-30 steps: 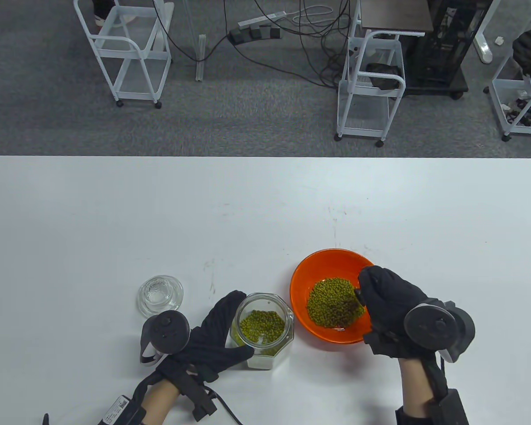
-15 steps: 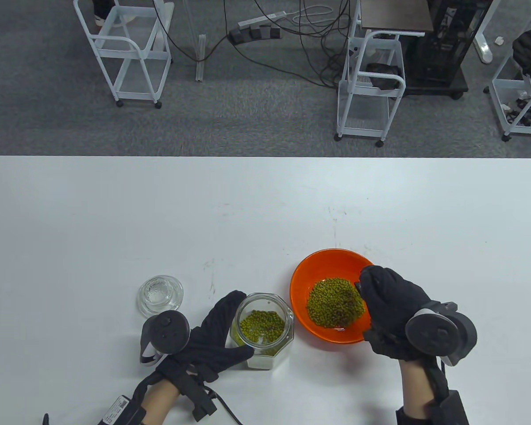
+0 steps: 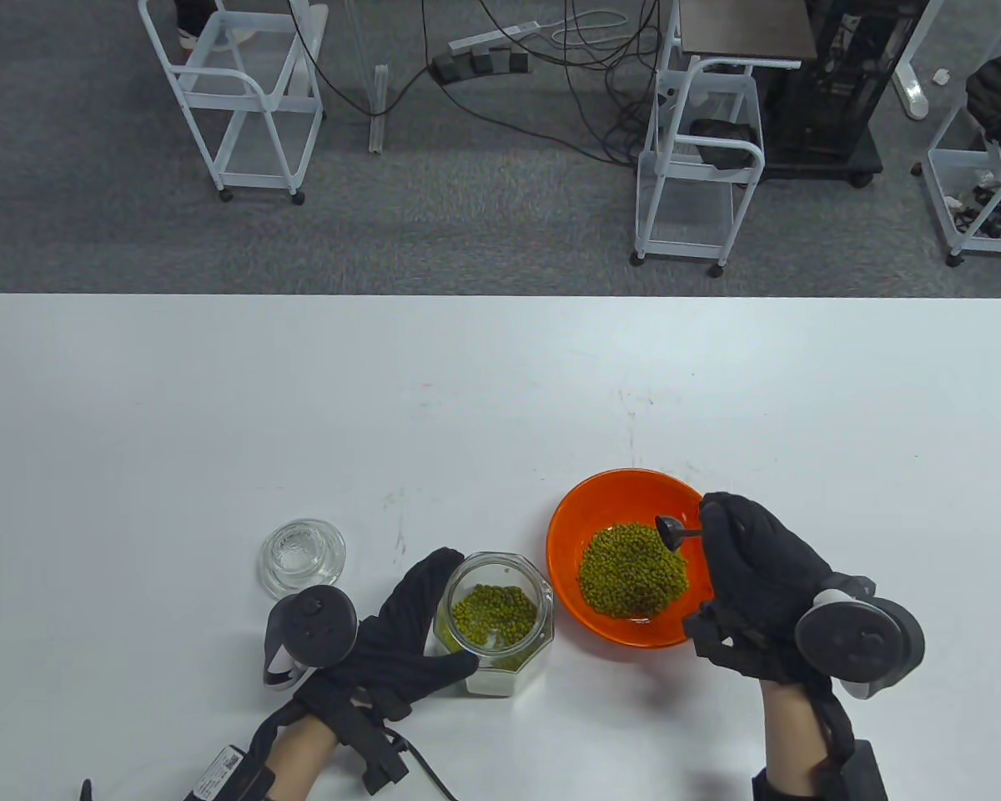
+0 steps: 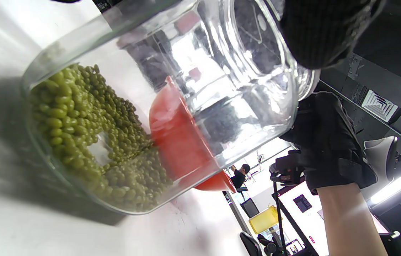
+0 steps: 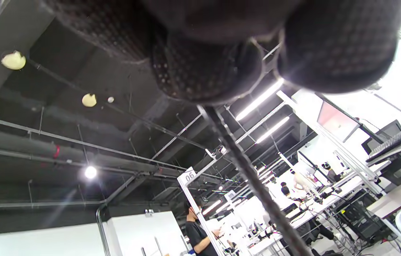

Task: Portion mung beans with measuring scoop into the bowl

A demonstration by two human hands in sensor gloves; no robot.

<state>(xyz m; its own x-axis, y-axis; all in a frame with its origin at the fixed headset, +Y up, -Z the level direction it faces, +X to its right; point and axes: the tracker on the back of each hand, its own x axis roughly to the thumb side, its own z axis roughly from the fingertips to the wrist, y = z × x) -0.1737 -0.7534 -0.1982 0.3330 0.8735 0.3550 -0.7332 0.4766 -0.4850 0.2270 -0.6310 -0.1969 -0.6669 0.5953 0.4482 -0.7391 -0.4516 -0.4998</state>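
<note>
The right hand [image 3: 759, 576] has its fingers [image 3: 717, 521] curled tight on the thin handle of the scoop [image 3: 671, 531], whose small dark cup pokes out to the left of the fingertips and hangs over the far right part of the bowl [image 3: 575, 509]. In the right wrist view the fingers [image 5: 200, 71] bunch round the handle, which runs away from them as a dark rod. The cup looks tipped on its side and I see no beans in it, so I judge this to be the end of a pour: one portion is in and the scoop is ready to go for more.

The left hand [image 3: 400, 642] wraps the jar [image 3: 496, 622], fingers [image 3: 430, 576] up its left side and thumb across the near side, clamped on the glass and holding it upright on the surface [image 3: 500, 400]. The left wrist view shows the jar [image 4: 172, 106] close up, with the beans [image 4: 90, 131] shallow in its bottom.

The beans [image 3: 632, 569] already portioned make a good mound in the middle of the orange bowl, just below and left of the scoop's cup. More beans [image 3: 495, 613] lie in the jar, just beside the bowl on its left.

Next, I would guess, the scoop must cross leftward over the bowl's rim, drop into the jar's mouth and dig at a low layer, which calls for a steep angle while the left hand steadies the glass. The lid [image 3: 302, 557] sits apart to the jar's left.
</note>
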